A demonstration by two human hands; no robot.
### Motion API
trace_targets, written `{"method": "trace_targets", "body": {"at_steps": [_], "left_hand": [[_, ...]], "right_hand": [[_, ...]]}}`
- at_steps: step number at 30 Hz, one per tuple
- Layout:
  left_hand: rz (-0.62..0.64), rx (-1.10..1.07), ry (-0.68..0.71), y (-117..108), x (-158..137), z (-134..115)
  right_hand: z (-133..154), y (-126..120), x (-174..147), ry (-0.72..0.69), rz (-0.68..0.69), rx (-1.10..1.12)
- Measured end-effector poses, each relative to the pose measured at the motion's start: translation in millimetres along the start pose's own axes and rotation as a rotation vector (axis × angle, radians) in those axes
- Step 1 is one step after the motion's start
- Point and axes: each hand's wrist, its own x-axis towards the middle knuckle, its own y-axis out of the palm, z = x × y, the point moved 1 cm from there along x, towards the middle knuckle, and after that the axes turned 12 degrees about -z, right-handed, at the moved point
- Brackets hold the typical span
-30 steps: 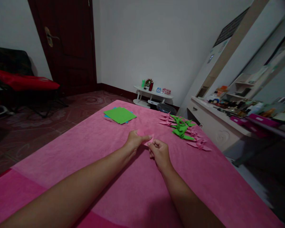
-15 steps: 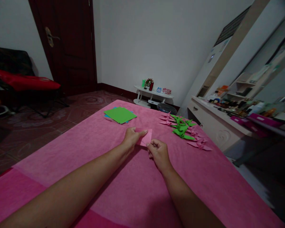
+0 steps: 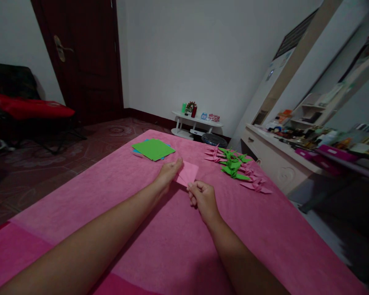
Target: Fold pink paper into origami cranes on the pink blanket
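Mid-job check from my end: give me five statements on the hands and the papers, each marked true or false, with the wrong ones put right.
1. The left hand holds a creased pink paper sheet. True.
2. The right hand lies flat, apart from that sheet. False: its fingers pinch the sheet's near edge.
3. Green folded-paper birds and pink folded-paper birds lie to the right of both hands. True.
4. The stack of square paper is topped by a blue sheet. False: a bright green square paper sheet is on top, with blue paper showing beneath.
5. The birds rest on a pink cloth cover. True.
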Motion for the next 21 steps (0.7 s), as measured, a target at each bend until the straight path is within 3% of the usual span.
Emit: {"method": "trace_targets", "body": {"at_steps": [3, 5, 12, 21], "left_hand": [[0.174, -0.046, -0.135, 1.1, -6.1, 2.3], [0.225, -0.033, -0.173, 2.3, -10.0, 5.9], [0.096, -0.071, -0.194, 4.0, -9.0, 13.0], [0.207, -0.106, -0.242, 12.7, -22.5, 10.0]], "right_hand": [[-3.0, -1.9, 4.0, 0.024, -0.048, 0.091], [-4.2, -3.1, 6.0, 0.023, -0.054, 0.124], [-1.2, -3.0, 4.9, 0.035, -0.011, 0.134], [0.2, -5.3, 4.7, -0.052, -0.036, 0.030]]}}
